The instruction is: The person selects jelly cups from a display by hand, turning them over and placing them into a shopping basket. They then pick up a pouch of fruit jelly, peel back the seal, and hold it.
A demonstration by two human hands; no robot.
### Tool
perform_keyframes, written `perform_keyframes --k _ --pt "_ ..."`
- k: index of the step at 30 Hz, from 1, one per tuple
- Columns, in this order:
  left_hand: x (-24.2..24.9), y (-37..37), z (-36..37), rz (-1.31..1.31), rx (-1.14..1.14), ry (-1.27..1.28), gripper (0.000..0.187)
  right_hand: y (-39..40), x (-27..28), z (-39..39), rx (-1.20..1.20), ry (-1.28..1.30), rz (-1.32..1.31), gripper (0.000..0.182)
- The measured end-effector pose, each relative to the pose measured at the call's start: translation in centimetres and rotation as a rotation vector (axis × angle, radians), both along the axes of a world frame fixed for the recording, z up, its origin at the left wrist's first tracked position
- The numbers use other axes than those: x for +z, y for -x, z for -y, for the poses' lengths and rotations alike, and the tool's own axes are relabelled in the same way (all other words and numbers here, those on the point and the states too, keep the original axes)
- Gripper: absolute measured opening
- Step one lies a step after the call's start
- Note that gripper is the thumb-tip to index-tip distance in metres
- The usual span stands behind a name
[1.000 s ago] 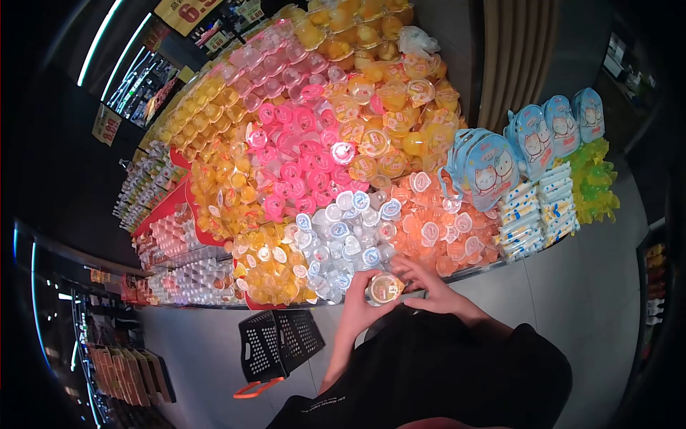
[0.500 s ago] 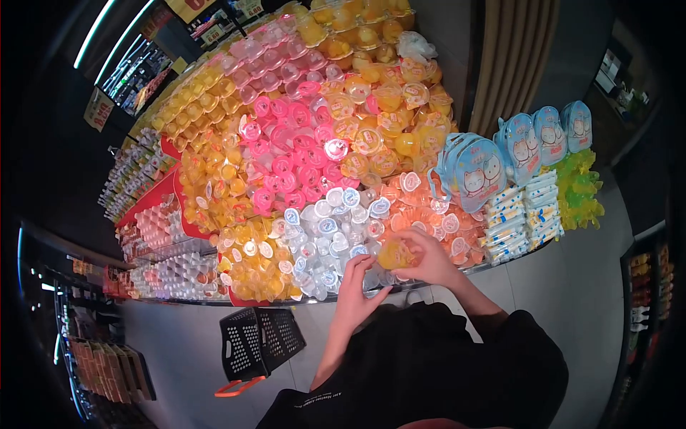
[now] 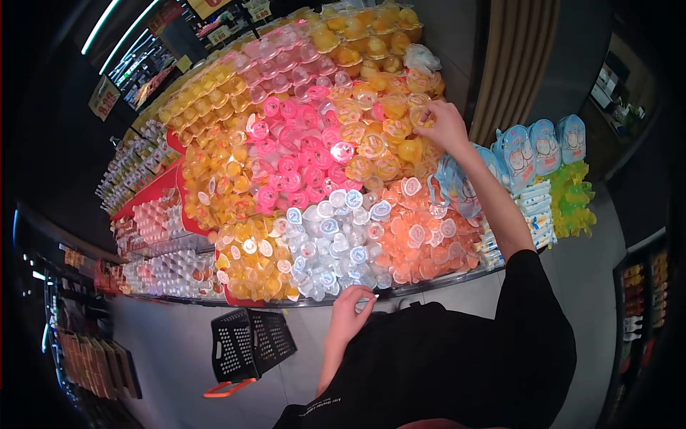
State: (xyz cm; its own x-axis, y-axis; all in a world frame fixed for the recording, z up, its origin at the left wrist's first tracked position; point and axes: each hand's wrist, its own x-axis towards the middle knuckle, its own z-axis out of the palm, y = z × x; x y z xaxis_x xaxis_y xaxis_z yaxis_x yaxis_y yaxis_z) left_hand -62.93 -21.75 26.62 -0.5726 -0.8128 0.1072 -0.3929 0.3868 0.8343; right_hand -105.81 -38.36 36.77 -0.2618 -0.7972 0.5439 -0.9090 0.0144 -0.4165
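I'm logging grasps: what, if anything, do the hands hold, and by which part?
The right hand is at the edge of an orange cup, grip unclear; the left hand shows no cup.

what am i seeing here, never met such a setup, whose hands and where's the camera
No robot here: it's a person working bare-handed, seen from that person's own head-worn camera, looking forward and down. Ahead, a shop display is heaped with pink cups, clear cups, orange cups and yellow cups, with blue bags at the right. The right hand has its fingertips at the yellow cups; whether they grip one is unclear. The left hand is near the display's front; any hold is unclear.
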Motion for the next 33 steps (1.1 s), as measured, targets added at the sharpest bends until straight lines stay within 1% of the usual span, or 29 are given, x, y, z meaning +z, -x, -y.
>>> perform_keyframes --k 4,7,9,10,11,13,15,16,18,19,21,22,24,25,27,28,29,30,31,32,33 --pt "0.5 -0.4 -0.1 -0.057 0.0 -0.026 0.008 -0.1 -0.3 0.4 -0.025 -0.026 -0.001 0.031" --pt "0.6 -0.5 -0.5 -0.068 0.011 -0.036 0.008 -0.2 -0.8 0.2 -0.046 0.008 -0.063 0.032" --pt "1.2 -0.2 -0.5 -0.067 0.011 -0.128 0.008 0.1 -0.7 0.1 -0.053 -0.014 -0.061 0.033" --pt "0.3 -0.3 -0.2 -0.077 -0.032 -0.044 0.01 0.0 -0.6 0.0 -0.05 -0.019 -0.066 0.033" --pt "0.3 -0.1 -0.2 -0.082 -0.03 -0.046 0.01 -0.2 -0.4 0.0 -0.062 0.001 -0.054 0.032" --pt "0.8 0.3 -0.3 -0.06 0.004 -0.127 0.013 -0.3 -0.2 0.2 -0.073 0.022 -0.041 0.031" --pt "1.2 0.5 -0.3 -0.081 0.008 -0.157 0.014 -0.4 0.3 0.9 0.117 0.083 0.086 0.025" --pt "1.3 0.6 -0.2 -0.1 0.011 -0.189 0.014 -0.8 0.9 1.1 0.119 0.087 0.088 0.025" --pt "1.5 0.6 -0.1 -0.108 -0.01 -0.136 0.014 -1.7 1.8 1.4 0.166 0.15 -0.011 0.017" --pt "1.6 0.6 -0.2 -0.12 -0.034 -0.087 0.013 -1.7 1.8 2.0 0.165 0.152 -0.004 0.017" --pt "1.8 0.4 -0.3 -0.101 -0.015 -0.095 0.012 -1.1 2.1 4.0 0.049 0.181 -0.189 0.014" --pt "1.9 0.2 -0.3 -0.09 0.005 -0.099 0.01 -0.8 2.2 4.6 0.05 0.187 -0.182 0.014" --pt "2.0 -0.3 -0.4 -0.075 0.024 -0.097 0.012 -0.3 2.7 5.4 0.065 0.059 -0.296 0.012" --pt "1.9 -0.5 -0.5 -0.068 0.041 -0.101 0.014 -0.2 3.1 5.7 0.067 0.067 -0.291 0.012" --pt "1.5 -1.1 -0.7 -0.08 0.047 -0.085 0.013 0.2 4.0 6.1 0.119 -0.035 -0.244 0.01" --pt "1.2 -1.2 -0.7 -0.095 0.05 -0.079 0.013 0.4 4.6 6.3 0.122 -0.034 -0.241 0.01" --pt "1.0 -1.3 -0.8 -0.089 0.053 -0.083 0.013 0.6 4.9 6.2 0.153 0.063 -0.222 0.01" --pt "0.8 -1.3 -1.1 -0.118 0.063 -0.174 0.012 0.6 5.3 6.0 0.184 0.159 -0.201 0.009" --pt "0.6 -1.4 -1.2 -0.147 0.076 -0.262 0.012 -0.3 6.2 4.8 0.189 0.157 -0.193 0.009" --pt "0.3 -1.4 -1.2 -0.144 0.086 -0.261 0.012 -1.2 7.1 3.3 0.257 0.211 -0.132 0.009" --pt "0.0 -1.3 -1.3 -0.222 0.047 -0.367 0.019 -2.5 8.1 1.6 0.33 0.265 -0.072 0.009"
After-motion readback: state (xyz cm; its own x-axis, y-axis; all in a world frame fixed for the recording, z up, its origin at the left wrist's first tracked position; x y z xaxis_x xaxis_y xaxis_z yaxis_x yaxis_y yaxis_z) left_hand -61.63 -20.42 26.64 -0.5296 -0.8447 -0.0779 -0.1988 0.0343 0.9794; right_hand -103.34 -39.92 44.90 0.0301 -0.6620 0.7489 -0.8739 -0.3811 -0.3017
